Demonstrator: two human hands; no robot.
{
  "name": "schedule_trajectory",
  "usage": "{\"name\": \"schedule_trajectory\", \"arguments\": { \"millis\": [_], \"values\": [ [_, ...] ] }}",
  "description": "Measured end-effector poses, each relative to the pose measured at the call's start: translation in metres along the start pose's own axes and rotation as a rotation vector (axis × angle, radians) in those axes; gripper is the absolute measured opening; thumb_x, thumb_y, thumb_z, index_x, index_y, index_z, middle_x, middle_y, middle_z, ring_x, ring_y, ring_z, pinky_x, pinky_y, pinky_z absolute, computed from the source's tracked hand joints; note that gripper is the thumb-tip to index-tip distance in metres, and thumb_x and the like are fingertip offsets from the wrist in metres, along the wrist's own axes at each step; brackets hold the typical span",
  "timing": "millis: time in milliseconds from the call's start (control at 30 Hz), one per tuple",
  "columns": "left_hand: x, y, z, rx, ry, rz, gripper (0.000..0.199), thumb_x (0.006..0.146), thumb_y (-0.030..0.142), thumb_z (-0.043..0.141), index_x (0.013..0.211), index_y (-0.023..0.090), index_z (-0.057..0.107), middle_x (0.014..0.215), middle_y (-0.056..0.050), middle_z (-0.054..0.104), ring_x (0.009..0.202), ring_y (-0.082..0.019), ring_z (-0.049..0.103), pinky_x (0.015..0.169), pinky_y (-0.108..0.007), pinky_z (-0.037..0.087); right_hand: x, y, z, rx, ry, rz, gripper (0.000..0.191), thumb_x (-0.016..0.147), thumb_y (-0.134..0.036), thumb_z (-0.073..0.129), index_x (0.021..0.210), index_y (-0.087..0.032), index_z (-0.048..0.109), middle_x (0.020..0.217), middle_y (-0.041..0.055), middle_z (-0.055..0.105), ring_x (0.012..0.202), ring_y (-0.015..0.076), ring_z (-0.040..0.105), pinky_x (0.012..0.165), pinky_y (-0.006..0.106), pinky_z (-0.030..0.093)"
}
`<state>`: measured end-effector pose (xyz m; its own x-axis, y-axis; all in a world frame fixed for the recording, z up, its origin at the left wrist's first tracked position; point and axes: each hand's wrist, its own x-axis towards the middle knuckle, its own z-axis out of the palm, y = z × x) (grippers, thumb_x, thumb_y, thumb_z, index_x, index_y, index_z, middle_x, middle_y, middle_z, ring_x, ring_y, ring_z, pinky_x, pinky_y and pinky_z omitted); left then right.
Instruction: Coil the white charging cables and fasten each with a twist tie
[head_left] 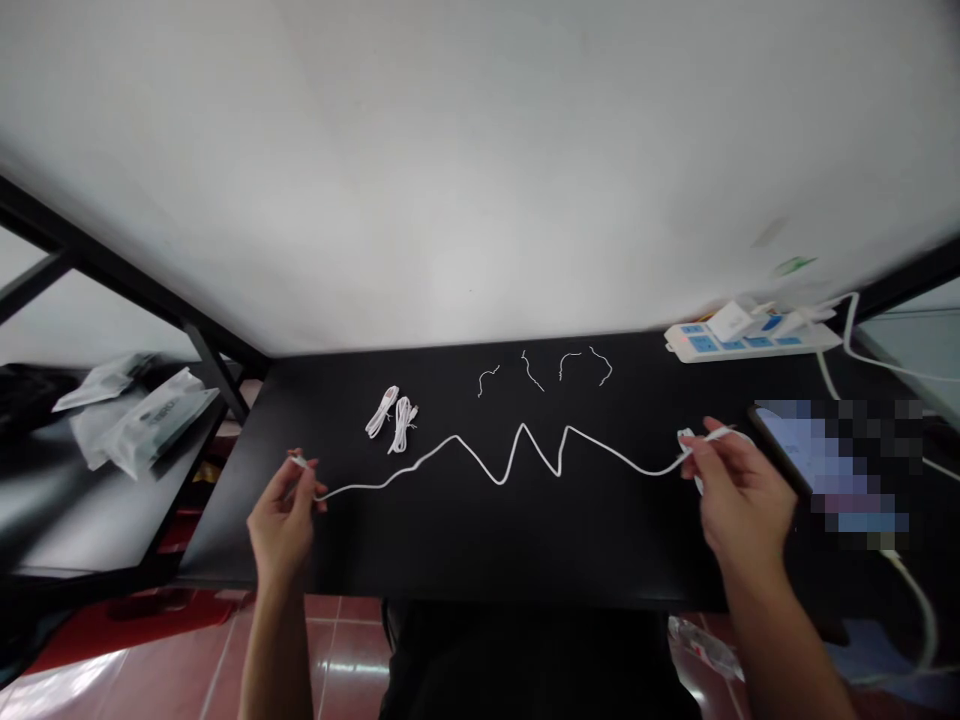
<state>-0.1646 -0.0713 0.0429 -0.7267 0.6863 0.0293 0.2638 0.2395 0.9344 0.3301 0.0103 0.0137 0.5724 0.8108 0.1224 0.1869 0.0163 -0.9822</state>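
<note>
A long white cable (559, 470) stretches in zigzag kinks across the black table between my hands. My left hand (283, 510) pinches its left end between thumb and fingers. On the other side, my right hand (739, 495) is closed on the cable near its right end, and a white connector piece shows beside the fingertips. Two coiled white cables, one (382, 412) leaning by the other (402, 425), lie tied up behind the stretched cable on the left. Several thin white twist ties (532, 372) are spread out farther back.
A white power strip (720, 345) with plugs and cords stands at the back right against the wall. A phone with a blurred screen (825, 470) lies right of my right hand. Plastic packages (150, 425) rest on another surface at left. The table's front edge (480, 597) runs near my body.
</note>
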Motion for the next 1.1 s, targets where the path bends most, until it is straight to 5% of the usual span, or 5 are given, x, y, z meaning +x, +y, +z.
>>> {"name": "schedule_trajectory", "arguments": {
  "millis": [233,467,1100],
  "values": [
    [-0.031,0.011,0.045,-0.165,-0.240,-0.049,0.056,0.076,0.044,0.080,0.123,0.015,0.069,0.108,-0.012,0.073,0.069,-0.013,0.063,0.050,-0.021,0.051,-0.016,0.003,0.017,-0.105,-0.277,0.030,0.045,0.085,-0.047,0.073,0.122,-0.022,0.072,0.103,0.0086,0.076,0.068,0.0155,0.063,0.068,0.034,0.058],
    [-0.050,0.009,0.073,-0.123,-0.342,-0.033,0.053,0.077,0.047,0.079,0.118,0.014,0.072,0.093,-0.008,0.074,0.060,-0.012,0.062,0.046,-0.021,0.049,-0.018,0.006,0.025,-0.073,-0.331,0.081,0.052,0.083,-0.048,0.074,0.127,-0.018,0.069,0.098,0.0093,0.077,0.066,0.0161,0.065,0.067,0.036,0.061],
    [-0.055,-0.004,0.081,-0.029,-0.309,0.054,0.040,0.085,0.045,0.073,0.113,0.016,0.073,0.099,-0.010,0.077,0.068,-0.013,0.065,0.056,-0.021,0.052,-0.019,0.010,0.029,-0.105,-0.329,0.099,0.057,0.083,-0.049,0.073,0.129,-0.016,0.068,0.094,0.0105,0.077,0.074,0.0193,0.069,0.064,0.033,0.062]
  ]
}}
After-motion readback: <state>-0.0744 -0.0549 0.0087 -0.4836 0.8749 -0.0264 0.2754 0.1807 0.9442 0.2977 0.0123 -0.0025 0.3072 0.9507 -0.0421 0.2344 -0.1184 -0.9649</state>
